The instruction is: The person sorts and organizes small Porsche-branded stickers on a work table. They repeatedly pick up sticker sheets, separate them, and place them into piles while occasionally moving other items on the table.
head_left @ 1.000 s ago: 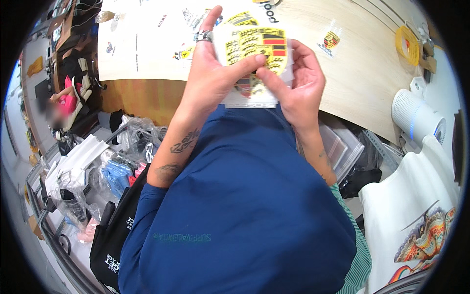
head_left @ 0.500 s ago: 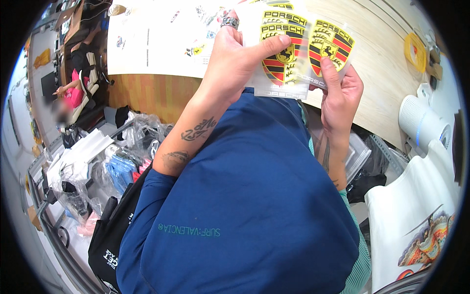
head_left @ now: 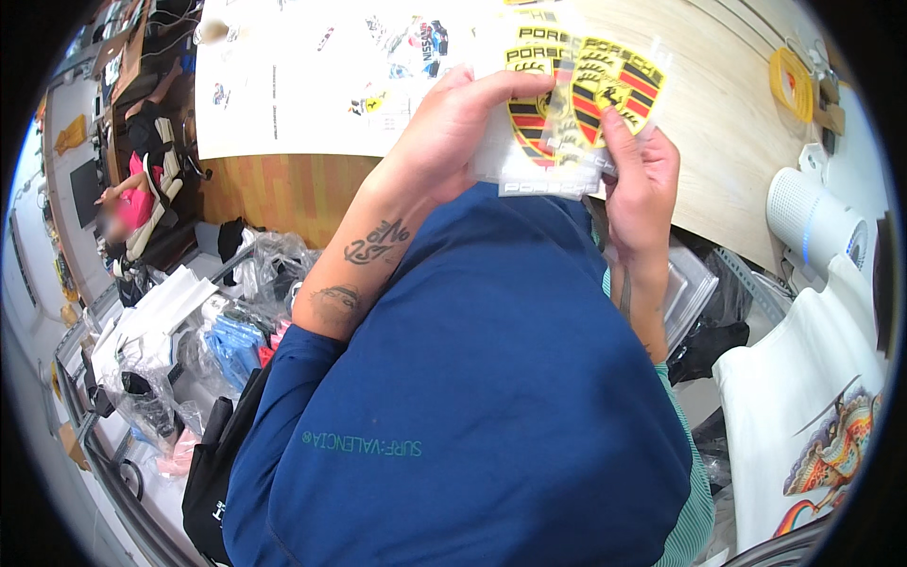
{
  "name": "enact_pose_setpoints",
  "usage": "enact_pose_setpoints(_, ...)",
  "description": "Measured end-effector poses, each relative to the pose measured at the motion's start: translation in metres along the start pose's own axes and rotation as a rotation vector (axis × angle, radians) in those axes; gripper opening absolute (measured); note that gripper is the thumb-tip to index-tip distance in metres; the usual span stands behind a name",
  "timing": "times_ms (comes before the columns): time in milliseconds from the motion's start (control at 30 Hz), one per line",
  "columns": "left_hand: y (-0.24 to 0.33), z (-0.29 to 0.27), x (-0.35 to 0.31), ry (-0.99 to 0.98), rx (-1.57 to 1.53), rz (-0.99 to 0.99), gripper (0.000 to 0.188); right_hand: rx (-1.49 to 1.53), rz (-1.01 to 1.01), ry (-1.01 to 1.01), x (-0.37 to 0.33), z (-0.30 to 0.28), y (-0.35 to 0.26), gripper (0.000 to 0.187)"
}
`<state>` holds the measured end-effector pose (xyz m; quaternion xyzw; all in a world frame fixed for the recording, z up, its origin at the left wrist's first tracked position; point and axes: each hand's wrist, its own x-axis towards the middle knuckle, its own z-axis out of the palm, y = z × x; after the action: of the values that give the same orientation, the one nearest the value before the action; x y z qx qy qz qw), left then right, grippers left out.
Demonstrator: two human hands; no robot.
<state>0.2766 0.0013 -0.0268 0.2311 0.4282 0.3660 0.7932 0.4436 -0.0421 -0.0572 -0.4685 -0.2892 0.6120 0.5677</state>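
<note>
My left hand (head_left: 439, 128) is closed on a stack of crest decals (head_left: 531, 128), its thumb flat across their front. They are yellow, red and black shields on clear film, with a pale strip along the lower edge. In my right hand (head_left: 644, 180) another crest decal (head_left: 641, 85) is pinched, the thumb pressing on its lower part. This decal tilts and overlaps the right side of the left stack. Both hands are above the table's near edge, in front of my torso. The fingers behind the film are mostly hidden.
A large white sheet (head_left: 255, 104) with small printed graphics lies on the wooden table (head_left: 723, 142) at the left. Yellow tape (head_left: 792, 85) and a white perforated cylinder (head_left: 817, 215) are at the right. Bagged items (head_left: 236, 345) fill the lower left. A person (head_left: 132, 203) sits farther off.
The right-hand decal has moved left and now overlaps the left stack more. Both hands have shifted slightly left and the film edges are blurred.
</note>
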Motion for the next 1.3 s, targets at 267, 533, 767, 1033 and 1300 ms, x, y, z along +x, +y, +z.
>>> enact_pose_setpoints(267,-0.001,0.005,0.007,-0.021,-0.171,0.039,0.036,-0.108,-0.122,0.172,0.008,-0.02,-0.007,0.017)
enact_pose_setpoints(533,-0.007,0.002,0.006,0.041,0.175,0.217,0.032,-0.216,-0.023,0.011,-0.002,-0.006,-0.01,0.021)
enact_pose_setpoints(767,0.0,0.0,0.0,-0.098,0.006,0.167,0.035,0.026,-0.009,0.076,-0.002,0.0,0.002,0.021)
enact_pose_setpoints(1033,0.001,-0.001,-0.007,-0.112,-0.133,0.058,0.035,-0.061,-0.115,0.142,-0.002,0.0,0.002,0.019)
enact_pose_setpoints(1300,0.0,-0.006,-0.002,-0.153,0.024,0.179,0.032,-0.074,-0.145,0.099,0.001,0.003,0.005,0.02)
